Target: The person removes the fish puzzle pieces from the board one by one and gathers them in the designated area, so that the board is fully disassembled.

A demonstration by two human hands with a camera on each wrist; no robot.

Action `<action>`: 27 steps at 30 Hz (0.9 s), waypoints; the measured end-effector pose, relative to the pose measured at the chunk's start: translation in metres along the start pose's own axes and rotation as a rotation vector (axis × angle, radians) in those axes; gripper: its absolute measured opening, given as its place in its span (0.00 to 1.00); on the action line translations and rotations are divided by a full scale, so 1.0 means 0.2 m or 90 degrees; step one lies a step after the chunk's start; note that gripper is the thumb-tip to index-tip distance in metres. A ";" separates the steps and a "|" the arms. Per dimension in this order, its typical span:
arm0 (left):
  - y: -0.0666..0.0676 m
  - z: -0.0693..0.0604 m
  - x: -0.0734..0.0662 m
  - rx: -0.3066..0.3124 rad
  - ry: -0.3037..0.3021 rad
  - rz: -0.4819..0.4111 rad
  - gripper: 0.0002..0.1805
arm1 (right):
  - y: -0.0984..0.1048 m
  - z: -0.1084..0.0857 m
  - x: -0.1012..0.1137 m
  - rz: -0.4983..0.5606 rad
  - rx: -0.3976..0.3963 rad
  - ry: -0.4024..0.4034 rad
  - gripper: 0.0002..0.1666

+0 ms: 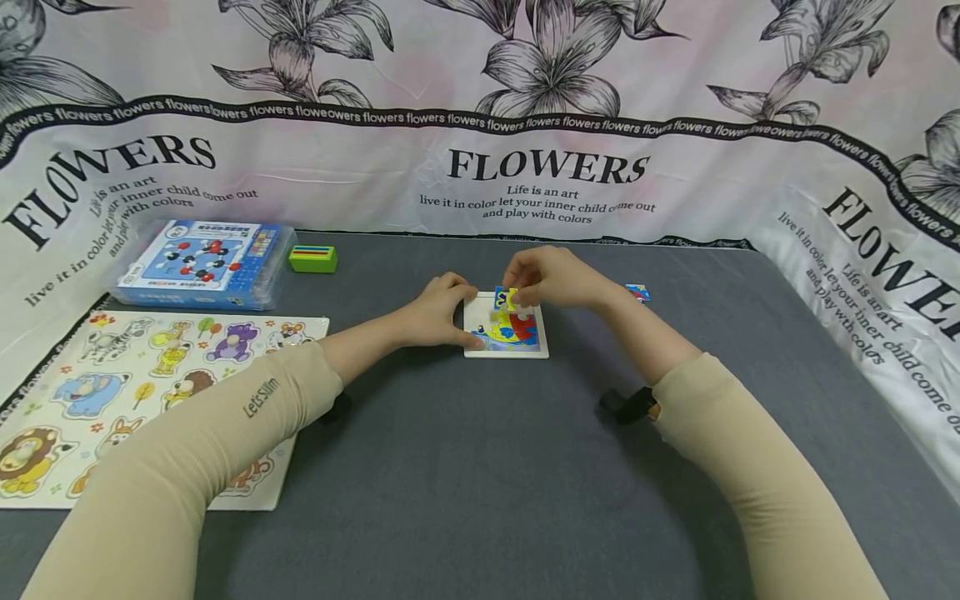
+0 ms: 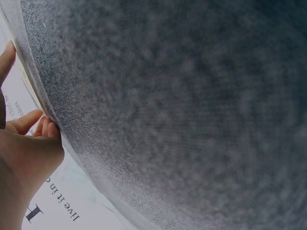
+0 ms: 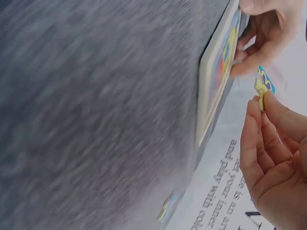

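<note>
A small jigsaw puzzle tray (image 1: pixel 507 355) with a pale wooden rim lies on the grey table, its lower part filled with a red, yellow and blue picture. My left hand (image 1: pixel 433 313) holds it by the left side, thumb at the near corner and fingers at the far one. Over the tray's far part, my right hand (image 1: pixel 558 277) pinches a yellow and blue puzzle piece (image 3: pixel 263 86) between thumb and fingertips. In the right wrist view the piece is raised, apart from the tray. The left wrist view shows my left hand (image 2: pixel 31 151) at the frame's edge, the tray mostly hidden.
Another puzzle piece (image 1: pixel 638 292) lies beyond my right forearm. At the left are an animal puzzle board (image 1: pixel 303 417), partly under my left sleeve, a blue boxed molecule set (image 1: pixel 198 262) and a green block (image 1: pixel 312 260). A flower-printed cloth (image 1: pixel 360 192) stands behind the table.
</note>
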State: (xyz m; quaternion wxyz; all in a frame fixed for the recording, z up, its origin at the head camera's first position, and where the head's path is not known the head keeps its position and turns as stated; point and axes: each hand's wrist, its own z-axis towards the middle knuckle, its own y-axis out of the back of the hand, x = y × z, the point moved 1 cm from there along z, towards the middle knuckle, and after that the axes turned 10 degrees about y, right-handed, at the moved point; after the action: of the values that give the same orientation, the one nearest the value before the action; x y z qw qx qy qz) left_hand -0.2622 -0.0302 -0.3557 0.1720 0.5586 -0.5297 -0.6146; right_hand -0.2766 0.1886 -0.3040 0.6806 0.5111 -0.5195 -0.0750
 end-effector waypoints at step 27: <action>0.00 -0.01 0.00 -0.004 0.000 0.002 0.49 | 0.17 -0.26 -0.35 0.026 0.000 -0.111 0.11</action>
State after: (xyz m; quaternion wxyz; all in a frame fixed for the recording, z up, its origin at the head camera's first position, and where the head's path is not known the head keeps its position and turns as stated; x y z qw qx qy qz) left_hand -0.2604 -0.0300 -0.3555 0.1746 0.5573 -0.5283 -0.6163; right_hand -0.2822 0.2810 -0.3187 0.6344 0.4920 -0.5868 -0.1053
